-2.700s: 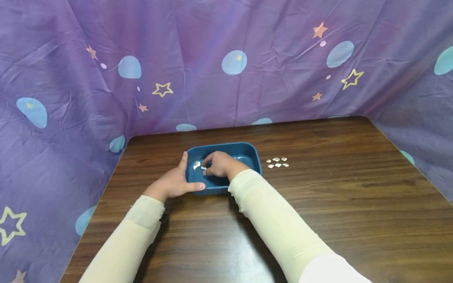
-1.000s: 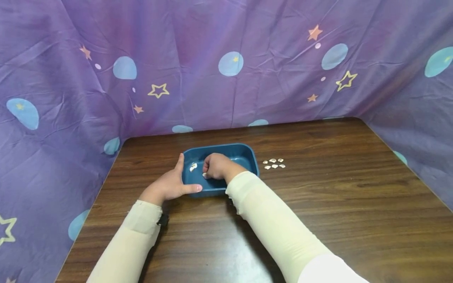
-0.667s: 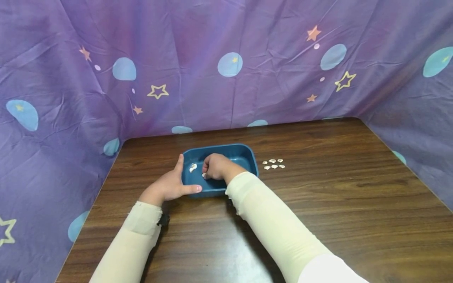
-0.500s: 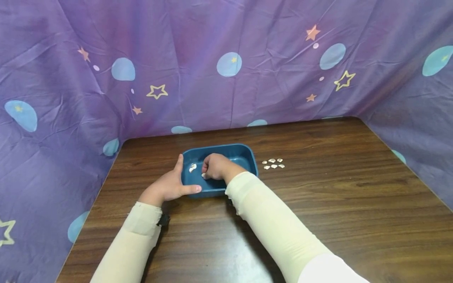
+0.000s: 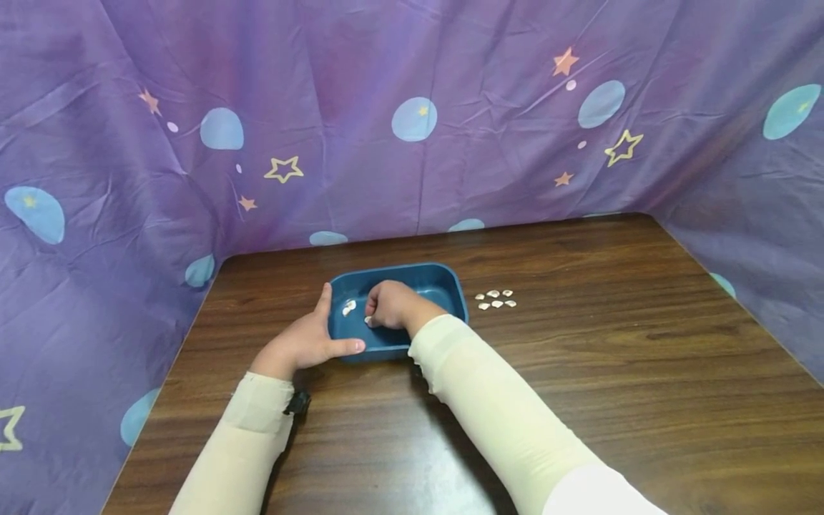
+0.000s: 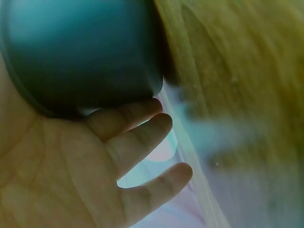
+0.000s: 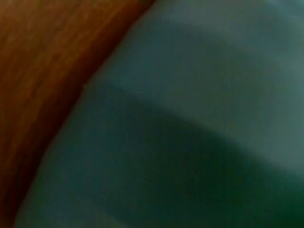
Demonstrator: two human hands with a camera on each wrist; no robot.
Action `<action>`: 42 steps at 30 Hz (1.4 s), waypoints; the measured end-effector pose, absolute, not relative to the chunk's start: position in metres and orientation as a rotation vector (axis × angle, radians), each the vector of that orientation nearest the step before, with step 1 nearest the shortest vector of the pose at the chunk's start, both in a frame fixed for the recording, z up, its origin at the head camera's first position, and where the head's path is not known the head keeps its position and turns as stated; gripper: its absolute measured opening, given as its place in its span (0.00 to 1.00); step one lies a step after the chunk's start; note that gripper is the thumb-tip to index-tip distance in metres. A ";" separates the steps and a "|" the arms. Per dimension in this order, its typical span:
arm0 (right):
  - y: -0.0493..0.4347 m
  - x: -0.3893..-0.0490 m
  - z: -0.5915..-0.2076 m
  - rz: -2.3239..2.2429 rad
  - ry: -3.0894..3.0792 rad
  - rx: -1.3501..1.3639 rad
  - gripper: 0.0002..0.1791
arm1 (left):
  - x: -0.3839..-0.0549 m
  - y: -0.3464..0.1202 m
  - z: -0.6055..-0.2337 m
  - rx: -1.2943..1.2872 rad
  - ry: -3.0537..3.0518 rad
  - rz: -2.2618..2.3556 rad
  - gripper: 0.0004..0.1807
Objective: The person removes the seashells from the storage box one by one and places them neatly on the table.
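In the head view a blue rectangular tray (image 5: 421, 267) stands on the wooden table. My left hand (image 5: 301, 343) holds steady against its left end, thumb along the near rim and a finger by the far left corner. From the left wrist view, the straight fingers (image 6: 137, 142) spread beside the tray's dark outer wall (image 6: 95, 57). My right hand (image 5: 394, 304) reaches inside, fingers bent, pinching a small white seashell (image 5: 368, 321) low over the tray floor. To its left lie more white shells (image 5: 349, 307), close together. The right wrist view shows only the blurred tray wall (image 7: 166, 123).
Right of the tray, several small white shells (image 5: 497, 305) lie on the wooden table (image 5: 611, 343) in two short rows. A purple curtain (image 5: 360, 172) with stars and planets hangs behind and at both sides. A small black object (image 5: 297, 402) sits at the left wrist.
Since the earliest frame, my right fingers have closed in on the shell and it sits slightly nearer to me. My left hand stays on the tray. The whole view has shifted a little.
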State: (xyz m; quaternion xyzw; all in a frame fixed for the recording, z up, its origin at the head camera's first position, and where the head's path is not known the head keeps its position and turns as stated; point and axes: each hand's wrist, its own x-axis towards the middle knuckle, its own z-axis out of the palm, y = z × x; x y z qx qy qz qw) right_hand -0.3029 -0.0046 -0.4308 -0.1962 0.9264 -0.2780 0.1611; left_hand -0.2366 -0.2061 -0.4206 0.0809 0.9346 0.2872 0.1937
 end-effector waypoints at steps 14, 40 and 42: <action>-0.002 -0.299 -0.422 -0.941 2.675 -0.581 0.04 | -0.233 -0.203 -0.425 0.239 2.625 0.844 0.75; 0.134 -0.286 -0.363 -1.184 2.770 -0.673 0.05 | -0.232 -0.204 -0.424 0.231 2.649 0.813 0.76; 0.153 -0.288 -0.366 -1.161 2.792 -0.652 0.05 | -0.232 -0.204 -0.423 0.229 2.649 0.811 0.76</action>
